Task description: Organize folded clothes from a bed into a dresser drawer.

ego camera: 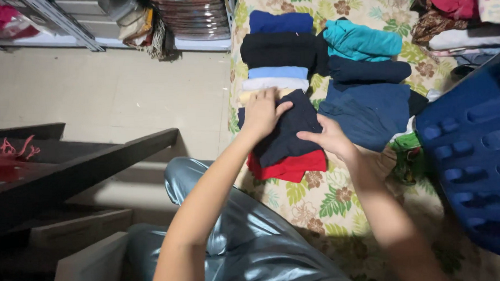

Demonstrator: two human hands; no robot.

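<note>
Navy cloth (287, 135) is lying over a red one (288, 167); I'm pressing my left hand (262, 113) flat, right hand (328, 138) open, steadying its edge.

Both hands press a dark folded garment (290, 131) — left hand (262, 113) flat on top; right hand (328, 136) at its edge.

Matt soft cloth garments (287, 135), glossy satin trousers (248, 240), smooth moulded plastic basket (475, 155).
</note>
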